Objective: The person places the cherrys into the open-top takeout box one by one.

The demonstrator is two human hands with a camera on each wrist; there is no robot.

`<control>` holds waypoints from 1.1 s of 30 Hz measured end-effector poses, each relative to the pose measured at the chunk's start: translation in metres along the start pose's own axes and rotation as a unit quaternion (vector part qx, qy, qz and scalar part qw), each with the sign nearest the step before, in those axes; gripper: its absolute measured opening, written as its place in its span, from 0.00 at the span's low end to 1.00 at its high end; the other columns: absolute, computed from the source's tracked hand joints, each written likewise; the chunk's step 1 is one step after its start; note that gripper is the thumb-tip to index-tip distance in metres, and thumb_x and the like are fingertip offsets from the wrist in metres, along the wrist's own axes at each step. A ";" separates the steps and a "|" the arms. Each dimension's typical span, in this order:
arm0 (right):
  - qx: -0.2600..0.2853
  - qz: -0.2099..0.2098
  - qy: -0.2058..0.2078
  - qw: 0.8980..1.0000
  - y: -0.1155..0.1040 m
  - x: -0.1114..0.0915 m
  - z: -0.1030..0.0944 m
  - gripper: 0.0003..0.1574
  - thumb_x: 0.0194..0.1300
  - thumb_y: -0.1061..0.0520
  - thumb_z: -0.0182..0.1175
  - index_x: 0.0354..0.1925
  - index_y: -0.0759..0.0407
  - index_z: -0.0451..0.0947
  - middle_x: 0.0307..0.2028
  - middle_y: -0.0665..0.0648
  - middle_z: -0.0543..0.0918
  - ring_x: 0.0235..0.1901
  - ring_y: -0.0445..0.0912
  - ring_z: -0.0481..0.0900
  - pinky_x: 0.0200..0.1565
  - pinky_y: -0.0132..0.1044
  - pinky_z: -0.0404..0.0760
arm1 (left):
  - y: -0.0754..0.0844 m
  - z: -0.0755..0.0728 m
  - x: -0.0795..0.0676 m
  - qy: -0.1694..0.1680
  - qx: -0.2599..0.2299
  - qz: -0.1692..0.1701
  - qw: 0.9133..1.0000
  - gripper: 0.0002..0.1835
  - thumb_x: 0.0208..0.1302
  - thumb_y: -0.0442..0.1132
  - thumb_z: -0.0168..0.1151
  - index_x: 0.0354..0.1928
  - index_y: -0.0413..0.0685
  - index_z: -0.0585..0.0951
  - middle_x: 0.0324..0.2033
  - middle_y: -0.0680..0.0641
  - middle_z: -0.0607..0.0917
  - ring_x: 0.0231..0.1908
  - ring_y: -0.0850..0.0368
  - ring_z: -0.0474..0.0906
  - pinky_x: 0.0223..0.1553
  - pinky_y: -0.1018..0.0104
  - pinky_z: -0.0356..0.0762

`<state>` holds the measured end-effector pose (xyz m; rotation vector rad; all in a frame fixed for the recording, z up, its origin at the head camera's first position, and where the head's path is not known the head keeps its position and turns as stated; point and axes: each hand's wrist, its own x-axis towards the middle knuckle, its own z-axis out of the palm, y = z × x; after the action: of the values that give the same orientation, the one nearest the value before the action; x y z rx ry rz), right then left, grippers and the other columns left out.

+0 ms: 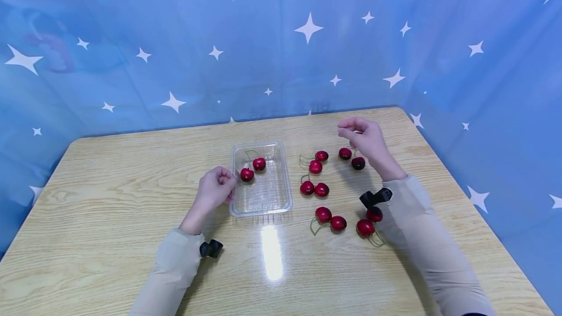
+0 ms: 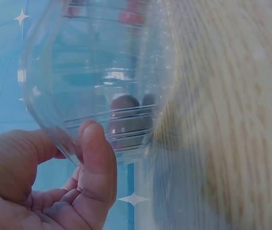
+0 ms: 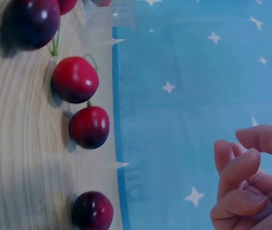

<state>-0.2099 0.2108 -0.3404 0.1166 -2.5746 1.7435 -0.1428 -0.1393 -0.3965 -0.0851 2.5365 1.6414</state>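
Observation:
My left hand [image 1: 216,189] pinches the left rim of a clear plastic container [image 1: 268,199], thumb on one side of the wall and fingers on the other, as the left wrist view also shows. Two red cherries [image 1: 259,164] with green stems lie inside it. Above the table's back right part hovers my right hand [image 1: 364,139], fingers loosely bent and nothing between them. Just below it in the head view lies a pair of dark cherries [image 1: 358,163]. The right wrist view shows a gap between thumb and fingertips, with a dark cherry [image 3: 93,211] off to the side.
More stemmed cherry pairs [image 1: 322,189] are spread on the wooden table [image 1: 110,208] right of the container. One pair [image 1: 365,228] lies beside the right forearm, under the black wrist camera [image 1: 375,198]. A blue star-patterned cloth [image 1: 263,38] hangs behind the table.

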 end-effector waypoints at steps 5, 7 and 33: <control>-0.006 -0.001 0.005 1.000 0.006 0.001 -0.004 0.10 0.64 0.56 0.59 0.41 0.61 0.77 0.27 0.45 0.77 0.16 0.39 0.67 0.19 0.28 0.69 | 0.000 0.000 0.000 0.001 0.002 0.002 1.000 0.04 0.63 0.31 0.55 0.34 0.35 0.73 0.15 0.48 0.76 0.13 0.61 0.74 0.18 0.67 0.81; -0.007 0.002 0.005 1.000 0.008 0.002 -0.006 0.09 0.64 0.56 0.59 0.41 0.60 0.77 0.27 0.46 0.77 0.16 0.40 0.68 0.18 0.28 0.68 | 0.000 0.000 0.000 0.000 0.001 0.003 1.000 0.04 0.63 0.31 0.55 0.34 0.35 0.73 0.15 0.48 0.76 0.13 0.61 0.74 0.18 0.67 0.81; -0.007 0.062 0.013 0.998 0.030 0.009 -0.025 0.16 0.65 0.56 0.58 0.45 0.68 0.74 0.27 0.43 0.78 0.18 0.39 0.67 0.20 0.26 0.68 | 0.003 0.002 0.000 0.000 -0.001 -0.003 1.000 0.04 0.63 0.30 0.55 0.33 0.35 0.72 0.16 0.47 0.76 0.13 0.61 0.75 0.20 0.64 0.82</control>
<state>-0.2221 0.2446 -0.3583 -0.0674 -2.6279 1.7515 -0.1427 -0.1363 -0.3950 -0.0938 2.5322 1.6429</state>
